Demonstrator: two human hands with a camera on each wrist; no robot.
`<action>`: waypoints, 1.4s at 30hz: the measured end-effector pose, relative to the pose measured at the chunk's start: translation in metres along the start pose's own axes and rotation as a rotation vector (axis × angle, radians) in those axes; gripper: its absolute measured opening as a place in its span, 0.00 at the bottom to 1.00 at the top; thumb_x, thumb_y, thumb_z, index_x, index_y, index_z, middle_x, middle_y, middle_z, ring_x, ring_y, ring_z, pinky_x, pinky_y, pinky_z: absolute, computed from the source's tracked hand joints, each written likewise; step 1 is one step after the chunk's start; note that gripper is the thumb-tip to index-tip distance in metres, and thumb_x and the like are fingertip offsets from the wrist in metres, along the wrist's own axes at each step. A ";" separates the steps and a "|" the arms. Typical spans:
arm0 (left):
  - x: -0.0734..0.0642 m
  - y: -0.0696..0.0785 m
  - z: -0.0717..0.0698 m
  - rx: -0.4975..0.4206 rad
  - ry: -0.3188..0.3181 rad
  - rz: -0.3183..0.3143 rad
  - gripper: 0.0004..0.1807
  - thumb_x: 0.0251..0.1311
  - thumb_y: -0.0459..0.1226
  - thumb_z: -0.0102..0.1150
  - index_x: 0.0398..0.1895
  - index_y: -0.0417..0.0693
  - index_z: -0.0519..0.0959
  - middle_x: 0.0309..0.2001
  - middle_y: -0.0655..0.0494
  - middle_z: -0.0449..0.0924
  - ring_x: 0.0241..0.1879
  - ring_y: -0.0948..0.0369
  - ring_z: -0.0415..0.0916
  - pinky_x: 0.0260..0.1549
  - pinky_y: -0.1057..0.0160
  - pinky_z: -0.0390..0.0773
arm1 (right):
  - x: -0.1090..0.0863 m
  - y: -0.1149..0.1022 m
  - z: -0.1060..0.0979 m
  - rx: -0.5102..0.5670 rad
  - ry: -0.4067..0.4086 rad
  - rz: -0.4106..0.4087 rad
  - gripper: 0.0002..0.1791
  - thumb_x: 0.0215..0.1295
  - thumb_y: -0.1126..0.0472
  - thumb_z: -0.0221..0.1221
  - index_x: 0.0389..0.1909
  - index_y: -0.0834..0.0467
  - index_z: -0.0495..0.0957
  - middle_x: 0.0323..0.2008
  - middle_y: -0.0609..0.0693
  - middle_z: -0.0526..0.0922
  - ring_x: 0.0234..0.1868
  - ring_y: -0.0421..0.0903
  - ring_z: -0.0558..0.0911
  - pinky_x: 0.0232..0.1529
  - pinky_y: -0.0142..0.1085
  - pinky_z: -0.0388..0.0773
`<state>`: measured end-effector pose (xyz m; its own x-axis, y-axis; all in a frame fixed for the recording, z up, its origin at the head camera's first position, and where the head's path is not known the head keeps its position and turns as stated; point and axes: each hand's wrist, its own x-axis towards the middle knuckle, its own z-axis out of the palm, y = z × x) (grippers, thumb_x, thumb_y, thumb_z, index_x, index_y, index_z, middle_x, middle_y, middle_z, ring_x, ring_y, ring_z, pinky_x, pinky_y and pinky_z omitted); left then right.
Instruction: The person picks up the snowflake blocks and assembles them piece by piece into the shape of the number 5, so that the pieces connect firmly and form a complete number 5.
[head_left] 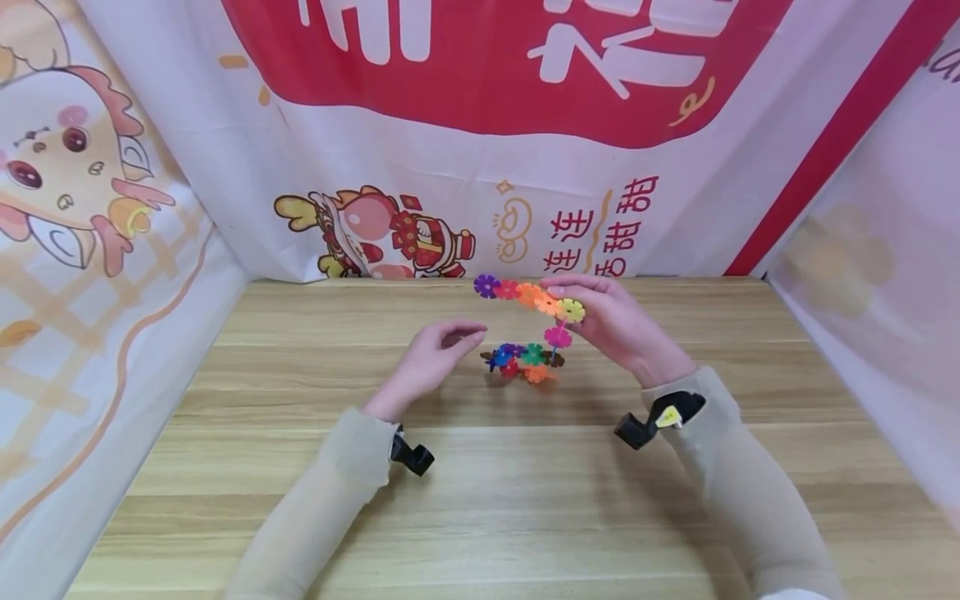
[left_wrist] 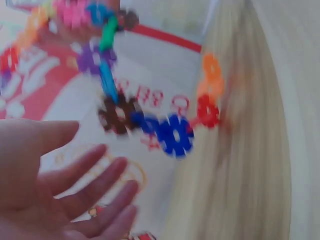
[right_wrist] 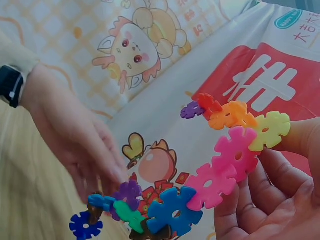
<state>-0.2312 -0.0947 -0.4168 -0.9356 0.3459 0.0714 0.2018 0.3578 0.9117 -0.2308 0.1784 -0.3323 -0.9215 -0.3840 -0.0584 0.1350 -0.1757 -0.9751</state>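
A chain of interlocking plastic snowflake discs (head_left: 557, 337) in many colours is held up above the table. My right hand (head_left: 618, 325) pinches it near the yellow disc (right_wrist: 272, 131), with the thumb beside that disc and the fingers behind the pink discs (right_wrist: 220, 192). From there an orange, red and purple end sticks out to the left. The other part hangs lower, with green, brown and blue discs (left_wrist: 167, 142) and an orange end (left_wrist: 212, 65). My left hand (head_left: 431, 362) is just left of the chain, fingers spread and holding nothing in the left wrist view.
A wood-grain table (head_left: 495, 500) lies under both hands. Printed cloth walls stand at the back (head_left: 450, 158), the left (head_left: 142, 317) and the right (head_left: 855, 333). Each wrist carries a small black camera (head_left: 412, 457).
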 end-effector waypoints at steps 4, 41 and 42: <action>-0.004 0.014 0.012 0.099 -0.005 0.161 0.21 0.70 0.51 0.62 0.60 0.52 0.81 0.56 0.63 0.81 0.60 0.59 0.75 0.64 0.48 0.69 | 0.003 -0.002 0.001 0.024 0.010 -0.009 0.13 0.78 0.63 0.54 0.44 0.50 0.88 0.62 0.53 0.77 0.64 0.50 0.71 0.61 0.45 0.69; -0.014 0.049 0.035 -0.009 0.101 0.351 0.17 0.67 0.48 0.67 0.53 0.51 0.85 0.51 0.67 0.84 0.56 0.64 0.78 0.60 0.51 0.73 | 0.005 0.004 0.005 0.160 -0.032 -0.026 0.10 0.78 0.62 0.54 0.46 0.54 0.85 0.46 0.50 0.84 0.43 0.45 0.80 0.48 0.38 0.76; -0.015 0.053 0.037 -0.010 0.130 0.363 0.16 0.66 0.48 0.68 0.52 0.51 0.85 0.50 0.68 0.84 0.55 0.65 0.78 0.60 0.53 0.73 | 0.005 0.004 0.006 0.157 -0.034 -0.025 0.10 0.78 0.62 0.54 0.46 0.54 0.85 0.45 0.50 0.84 0.43 0.46 0.80 0.49 0.39 0.76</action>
<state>-0.1955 -0.0489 -0.3847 -0.8327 0.3352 0.4407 0.5246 0.2232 0.8215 -0.2328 0.1700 -0.3349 -0.9127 -0.4079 -0.0250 0.1705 -0.3244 -0.9304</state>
